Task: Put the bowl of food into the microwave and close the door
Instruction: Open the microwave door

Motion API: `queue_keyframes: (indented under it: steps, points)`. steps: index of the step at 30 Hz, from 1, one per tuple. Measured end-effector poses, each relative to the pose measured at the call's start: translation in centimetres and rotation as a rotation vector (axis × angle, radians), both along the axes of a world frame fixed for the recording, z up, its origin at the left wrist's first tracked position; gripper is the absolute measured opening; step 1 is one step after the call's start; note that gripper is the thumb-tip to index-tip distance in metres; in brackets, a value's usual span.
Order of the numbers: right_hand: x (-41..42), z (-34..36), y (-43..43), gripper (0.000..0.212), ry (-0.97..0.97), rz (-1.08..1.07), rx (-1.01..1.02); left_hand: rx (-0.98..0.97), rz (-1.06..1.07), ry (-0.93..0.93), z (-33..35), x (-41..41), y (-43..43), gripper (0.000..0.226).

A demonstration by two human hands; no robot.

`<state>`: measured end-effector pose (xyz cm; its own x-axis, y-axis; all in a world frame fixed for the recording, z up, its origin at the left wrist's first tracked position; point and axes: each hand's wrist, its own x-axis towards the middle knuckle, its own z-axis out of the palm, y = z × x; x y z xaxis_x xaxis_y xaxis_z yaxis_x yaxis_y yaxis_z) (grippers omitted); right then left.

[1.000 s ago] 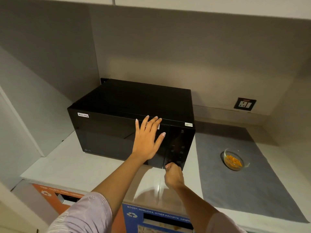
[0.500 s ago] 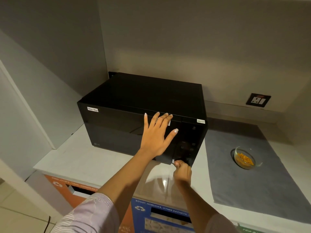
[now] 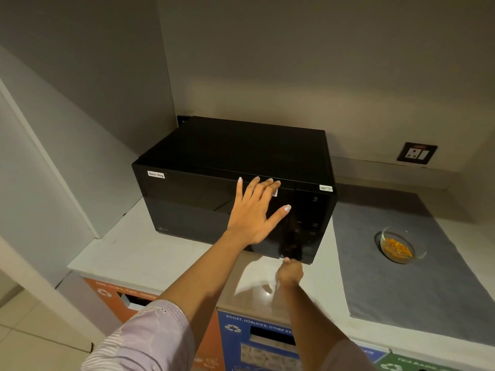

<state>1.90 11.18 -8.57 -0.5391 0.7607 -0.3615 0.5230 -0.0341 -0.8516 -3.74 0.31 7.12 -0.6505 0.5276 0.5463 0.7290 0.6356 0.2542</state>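
A black microwave [image 3: 214, 167] with a "Non-Veg" label stands on the white counter, its door shut. My left hand [image 3: 254, 212] lies flat on the door's right side, fingers spread. My right hand [image 3: 290, 271] is curled, one fingertip touching the bottom edge of the control panel [image 3: 308, 223]. A clear glass bowl [image 3: 399, 246] of orange food sits on a grey mat, to the right of the microwave and away from both hands.
The grey mat [image 3: 401, 285] covers the right part of the counter [image 3: 128, 253]. A wall socket [image 3: 416, 153] is behind it. Walls close in the niche on the left and right. Orange and blue recycling bins [image 3: 257, 341] stand below the counter's front edge.
The view has shifted, so microwave and bowl sit further right in the frame. Both hands stay in place on the microwave's front; the right fingertip remains at the panel's lower edge.
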Motion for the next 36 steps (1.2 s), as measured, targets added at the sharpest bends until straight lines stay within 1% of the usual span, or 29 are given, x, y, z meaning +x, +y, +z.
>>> queue_keyframes:
  steps: [8, 14, 17, 20, 22, 24, 27, 29, 31, 33, 35, 36]
  points:
    - [-1.1, 1.0, 1.0, 0.035, 0.026, -0.152, -0.184, -0.011, 0.0, -0.009, -0.3, -0.1, 0.2, 0.069]
    - [-0.9, 0.8, 0.7, 0.038, 0.069, -0.234, -0.245, -0.005, -0.01, -0.021, -0.2, 0.3, 0.1, 0.07]
    - [-1.0, 1.2, 0.5, 0.039, 0.044, -0.246, -0.26, 0.052, -0.024, -0.027, -0.9, 1.8, -0.9, 0.07]
    - [-0.9, 1.0, 0.2, 0.036, 0.076, -0.268, -0.292, 0.12, -0.048, -0.03, -1.5, 3.9, -2.6, 0.063]
    - [-0.8, 0.5, 0.3, 0.032, 0.096, -0.209, -0.296, 0.159, -0.066, -0.049, -1.7, 5.1, -4.2, 0.058]
    - [-0.6, 0.0, 0.6, 0.033, 0.115, -0.158, -0.304, 0.214, -0.079, -0.048, -2.0, 6.4, -6.3, 0.055]
    - [-0.4, 0.0, 0.8, 0.042, 0.068, -0.191, -0.232, 0.335, -0.111, -0.038, -1.6, 8.1, -10.2, 0.052]
    - [-0.3, 0.2, 0.5, 0.045, 0.06, -0.149, -0.161, 0.394, -0.163, -0.056, -0.4, 8.6, -13.1, 0.051]
    - [-0.3, 0.3, 0.4, 0.044, 0.065, -0.132, -0.138, 0.426, -0.157, -0.14, 1.2, 8.6, -15.9, 0.053]
    - [-0.2, 0.1, 0.2, 0.044, 0.076, -0.127, -0.153, 0.423, -0.112, -0.3, 2.6, 8.4, -18.9, 0.051]
    - [-0.1, 0.3, -0.1, 0.046, 0.085, -0.143, -0.164, 0.344, -0.083, -0.482, 3.6, 8.3, -21.9, 0.042]
    - [-0.2, 0.3, -0.1, 0.047, 0.08, -0.156, -0.164, 0.259, -0.075, -0.554, 4.0, 8.2, -23.3, 0.037]
